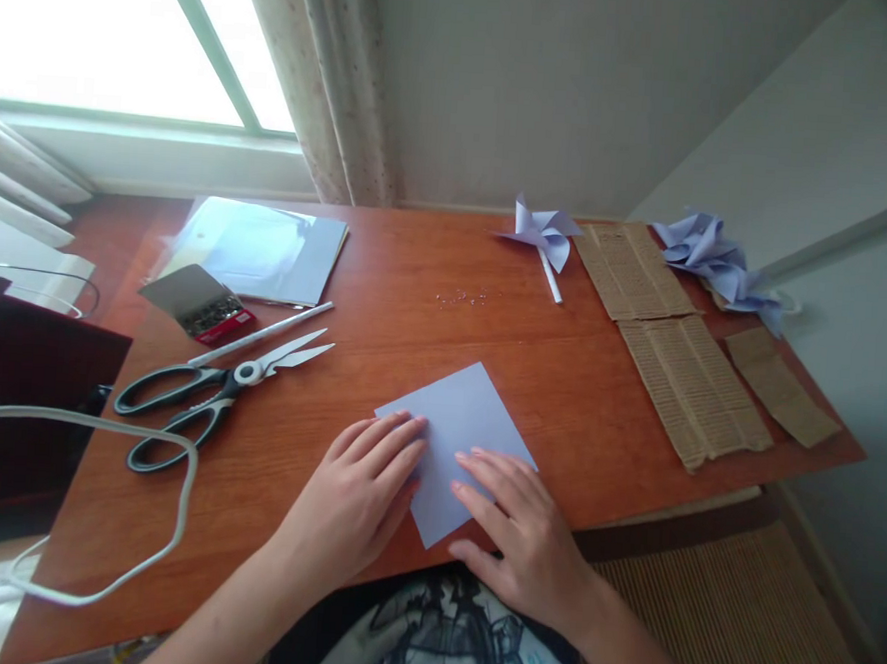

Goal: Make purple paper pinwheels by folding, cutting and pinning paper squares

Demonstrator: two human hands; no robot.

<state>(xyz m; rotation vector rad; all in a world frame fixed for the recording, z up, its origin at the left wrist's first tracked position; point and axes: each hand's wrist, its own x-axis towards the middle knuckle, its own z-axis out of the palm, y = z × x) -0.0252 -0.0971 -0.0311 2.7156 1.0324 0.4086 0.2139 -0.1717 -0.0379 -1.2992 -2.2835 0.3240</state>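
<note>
Lay flat near the front edge of the bench (385, 308), turned like a diamond: one lilac paper square (458, 433), smooth, with no visible crease or cut. Pressed down on its left corner by the left hand (358, 497), fingers (396, 439) straight and held together; pinned at its lower right edge by the right hand (521, 537), fingers (487, 475) slightly spread and flat. Nothing pinched by either.

Already finished, by the look of it: a lilac pinwheel on a white stick (543, 240) far behind the square, and a heap of similar folded lilac pieces (718, 261) further right of it. Judged barely begun for this sheet, folding and cutting all left to do.

Left of the square, untouched: scissors (218, 393), a white stick (263, 333), a stack of coloured sheets (260, 251). Beside the scissors, an open red box (211, 316) of small metal pieces, probably pins. Right of the square, corrugated cardboard strips (674, 356).
</note>
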